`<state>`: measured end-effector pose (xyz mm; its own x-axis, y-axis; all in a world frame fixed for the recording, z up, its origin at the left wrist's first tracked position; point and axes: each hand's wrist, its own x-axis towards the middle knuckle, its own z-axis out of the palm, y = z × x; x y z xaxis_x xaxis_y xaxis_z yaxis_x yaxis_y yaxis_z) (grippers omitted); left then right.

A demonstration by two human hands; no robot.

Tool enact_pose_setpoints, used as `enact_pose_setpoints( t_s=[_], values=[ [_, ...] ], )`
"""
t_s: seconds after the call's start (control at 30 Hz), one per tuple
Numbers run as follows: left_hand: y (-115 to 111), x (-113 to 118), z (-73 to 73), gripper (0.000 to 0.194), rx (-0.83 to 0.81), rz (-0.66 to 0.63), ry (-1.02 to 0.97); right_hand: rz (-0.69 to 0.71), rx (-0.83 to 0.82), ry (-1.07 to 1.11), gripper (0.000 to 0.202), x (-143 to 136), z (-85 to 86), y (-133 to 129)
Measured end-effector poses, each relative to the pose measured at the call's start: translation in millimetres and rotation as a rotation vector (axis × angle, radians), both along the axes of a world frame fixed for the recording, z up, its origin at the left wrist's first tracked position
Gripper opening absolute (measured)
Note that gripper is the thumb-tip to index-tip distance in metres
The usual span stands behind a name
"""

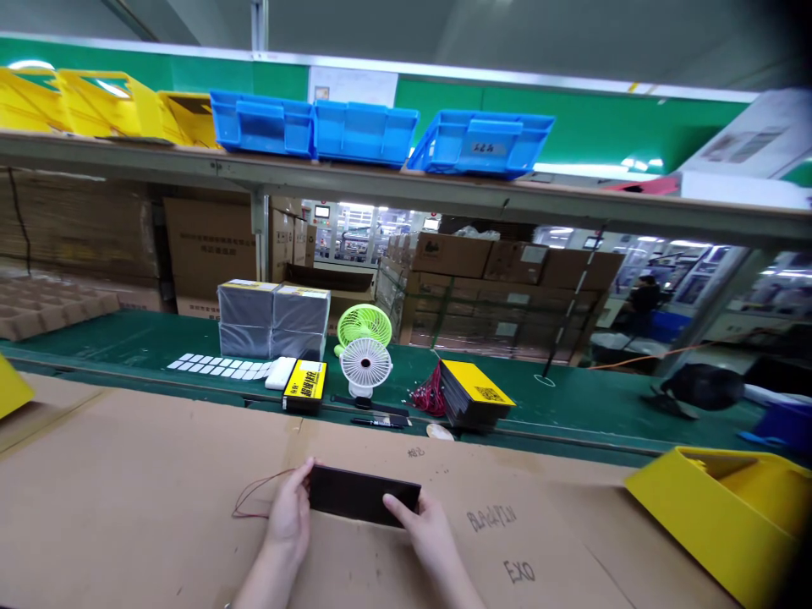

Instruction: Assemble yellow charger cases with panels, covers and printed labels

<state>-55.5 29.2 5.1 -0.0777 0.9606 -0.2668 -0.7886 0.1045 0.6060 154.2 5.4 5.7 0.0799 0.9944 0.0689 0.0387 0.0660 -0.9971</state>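
Note:
A flat black rectangular panel (348, 494) is held level above the cardboard-covered bench, its exact kind not clear. My left hand (292, 514) grips its left end, closed around the edge. At the right end my right hand (426, 529) is closed on it too, thumb on the top face and fingers hidden beneath. Thin reddish wires (246, 501) loop out to the left from beside my left hand. The cardboard sheet (165, 491) under both hands carries handwritten marks.
On the green bench behind stand wrapped grey blocks (247, 321), white pads (219, 366), a yellow-and-black box (305, 382), a white fan (366, 365), a green fan (363, 323), red wires (431, 396) and a yellow-topped stack (475, 389). A yellow bin (723, 516) sits right; blue bins (368, 133) line the shelf.

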Motion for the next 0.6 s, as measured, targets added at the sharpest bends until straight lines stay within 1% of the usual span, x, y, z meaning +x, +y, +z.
enact_pose_setpoints(
  t_s=[0.3, 0.6],
  values=[
    [1.2, 0.4, -1.9, 0.013, -0.003, 0.016, 0.003, -0.003, -0.006, 0.007, 0.049, -1.8, 3.0, -0.3],
    [-0.4, 0.5, -0.7, 0.013, 0.003, 0.001, 0.001, -0.008, -0.017, -0.005, 0.047, -1.7, 6.5, -3.9]
  ],
)
